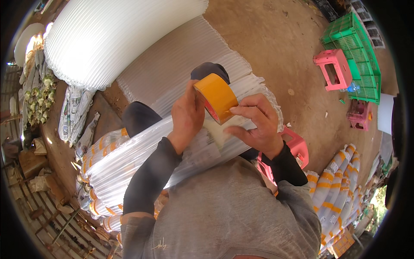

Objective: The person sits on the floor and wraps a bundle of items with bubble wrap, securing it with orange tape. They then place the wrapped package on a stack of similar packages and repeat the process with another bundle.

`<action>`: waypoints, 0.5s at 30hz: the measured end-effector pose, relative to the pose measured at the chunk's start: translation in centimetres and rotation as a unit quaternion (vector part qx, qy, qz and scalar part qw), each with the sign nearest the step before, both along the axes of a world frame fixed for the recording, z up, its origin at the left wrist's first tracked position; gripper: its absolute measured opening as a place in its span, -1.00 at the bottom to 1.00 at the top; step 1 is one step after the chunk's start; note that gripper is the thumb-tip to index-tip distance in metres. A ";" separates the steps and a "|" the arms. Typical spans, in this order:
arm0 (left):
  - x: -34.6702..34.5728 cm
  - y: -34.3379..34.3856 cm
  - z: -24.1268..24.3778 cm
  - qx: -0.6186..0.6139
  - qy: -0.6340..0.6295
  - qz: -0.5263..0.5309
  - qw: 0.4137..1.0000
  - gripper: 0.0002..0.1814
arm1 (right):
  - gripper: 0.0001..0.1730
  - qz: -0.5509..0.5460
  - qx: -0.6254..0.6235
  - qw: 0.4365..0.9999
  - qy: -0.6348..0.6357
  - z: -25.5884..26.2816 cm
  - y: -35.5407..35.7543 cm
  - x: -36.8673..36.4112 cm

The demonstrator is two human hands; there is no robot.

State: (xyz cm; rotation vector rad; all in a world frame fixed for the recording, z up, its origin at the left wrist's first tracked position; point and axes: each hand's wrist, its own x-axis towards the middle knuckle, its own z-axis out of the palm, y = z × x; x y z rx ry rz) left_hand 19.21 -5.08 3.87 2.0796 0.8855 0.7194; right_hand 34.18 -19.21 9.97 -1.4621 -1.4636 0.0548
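Observation:
My left hand [188,113] grips a wide roll of yellow-orange packing tape [218,95] by its left side. The fingertips of my right hand [260,123] touch the roll's right edge, with the thumb held apart below. Beneath both hands, a bundle in clear air-column plastic wrap [129,162] lies slantwise across my lap. Through the film, pale greenish and greyish contents [200,149] show, too blurred to name. A flat length of the same air-column sheet [181,61] runs away from my knees on the floor.
A large roll of air-column film [119,35] stands ahead on the left. Paper-wrapped flower bunches [76,113] lie beside it. Finished-looking taped bundles [336,184] are piled at right, others [100,145] at left. Pink stools [333,69] and a green crate [359,58] stand far right.

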 end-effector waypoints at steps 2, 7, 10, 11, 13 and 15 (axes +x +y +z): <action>0.0 0.0 0.1 0.000 -0.004 -0.002 1.000 -0.64 | -0.58 -0.012 0.004 1.000 -0.017 -0.5 0.1 0.0; 0.0 0.1 -0.3 0.004 -0.004 -0.005 1.000 -0.63 | -0.64 -0.034 0.025 0.997 -0.058 -0.7 0.4 0.1; 0.0 0.1 -0.1 -0.005 -0.006 -0.003 1.000 -0.63 | -0.66 -0.021 0.030 0.996 -0.080 -0.3 0.7 0.4; 0.0 0.1 -0.1 -0.006 -0.003 -0.004 1.000 -0.63 | -0.66 -0.015 0.031 0.995 -0.089 -0.2 0.7 0.6; 0.0 0.1 -0.2 -0.007 0.002 -0.005 1.000 -0.64 | -0.67 -0.001 0.025 0.996 -0.086 0.5 0.8 0.7; 0.0 0.0 -0.1 -0.006 0.000 -0.003 1.000 -0.65 | -0.68 0.010 0.026 0.995 -0.101 0.7 1.0 0.9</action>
